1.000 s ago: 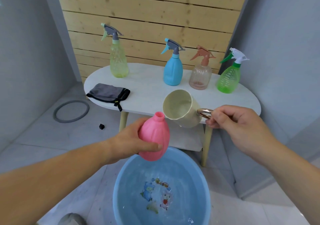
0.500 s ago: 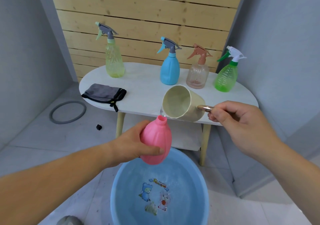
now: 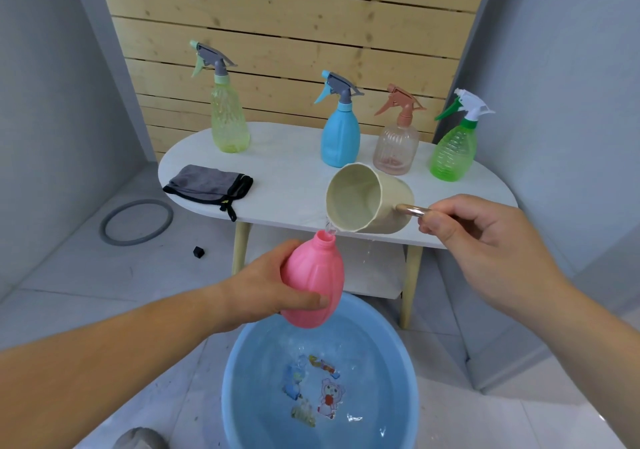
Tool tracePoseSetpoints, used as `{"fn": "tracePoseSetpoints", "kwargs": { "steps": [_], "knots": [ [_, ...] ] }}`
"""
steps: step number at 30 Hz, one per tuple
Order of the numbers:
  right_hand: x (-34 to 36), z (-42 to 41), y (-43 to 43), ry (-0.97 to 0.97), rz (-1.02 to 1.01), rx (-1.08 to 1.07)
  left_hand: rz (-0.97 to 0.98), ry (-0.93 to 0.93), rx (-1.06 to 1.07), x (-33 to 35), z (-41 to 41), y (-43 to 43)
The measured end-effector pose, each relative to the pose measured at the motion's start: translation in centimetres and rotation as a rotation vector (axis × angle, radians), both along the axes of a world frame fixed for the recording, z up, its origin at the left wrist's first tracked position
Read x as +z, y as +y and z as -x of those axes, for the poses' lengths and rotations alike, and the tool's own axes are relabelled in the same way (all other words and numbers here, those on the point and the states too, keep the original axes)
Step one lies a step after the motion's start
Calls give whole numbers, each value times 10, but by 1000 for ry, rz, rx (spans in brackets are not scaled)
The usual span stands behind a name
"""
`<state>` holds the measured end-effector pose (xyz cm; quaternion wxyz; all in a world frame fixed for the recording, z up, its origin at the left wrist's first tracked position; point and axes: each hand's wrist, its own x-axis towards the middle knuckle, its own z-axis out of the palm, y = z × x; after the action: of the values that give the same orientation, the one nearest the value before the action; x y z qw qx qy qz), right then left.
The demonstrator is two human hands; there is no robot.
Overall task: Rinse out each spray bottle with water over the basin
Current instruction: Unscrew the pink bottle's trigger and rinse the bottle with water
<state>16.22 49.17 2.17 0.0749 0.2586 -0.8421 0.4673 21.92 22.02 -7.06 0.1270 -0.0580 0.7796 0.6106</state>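
Below, blue basin holding water, left hand gripping pink bottle, right hand gripping dribbling cream cup

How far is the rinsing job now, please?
Done: nothing clearly; whether the four capped bottles on the table were rinsed cannot be told. In hand: the left hand holds the open pink bottle above the basin, the right hand tips a cup, pouring water into it. To do: emptying it.
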Motion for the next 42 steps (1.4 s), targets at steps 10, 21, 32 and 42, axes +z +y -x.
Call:
{"fn": "tracePoseSetpoints", "kwargs": {
  "steps": [10, 21, 32, 42],
  "knots": [
    [3, -4, -1, 68, -34, 14, 12, -5, 2, -3, 2, 0],
    [4, -6, -1, 126, -53, 30, -5, -7, 1, -6, 1, 0],
    [1, -2, 1, 196, -67, 51, 4, -13, -4, -6, 2, 1],
    [-2, -1, 3, 293, -114, 51, 5, -6, -5, -7, 1, 3]
  ]
}}
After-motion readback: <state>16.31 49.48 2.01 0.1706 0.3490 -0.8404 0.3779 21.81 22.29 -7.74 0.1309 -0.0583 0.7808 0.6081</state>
